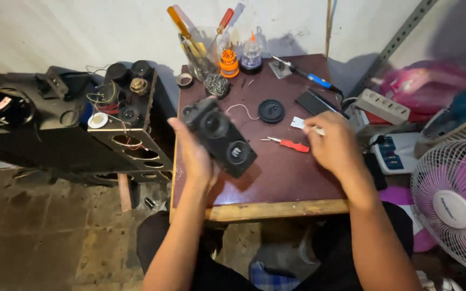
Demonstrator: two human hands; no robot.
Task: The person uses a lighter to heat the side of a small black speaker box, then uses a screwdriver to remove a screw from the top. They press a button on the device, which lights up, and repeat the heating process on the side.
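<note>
The left hand [194, 153] is clamped on a black speaker box [221, 136] held tilted above the table's [276, 207] left edge, while the right hand [334, 143], fingers pinched together on a small white piece [300, 123], hovers near a red screwdriver [292, 144].

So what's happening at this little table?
A person sits at a small dark table, holding a black speaker box up in the left hand. The right hand pinches something small and white near a red-handled screwdriver lying on the table. More screwdrivers stand in a jar at the back, beside a soldering iron.
</note>
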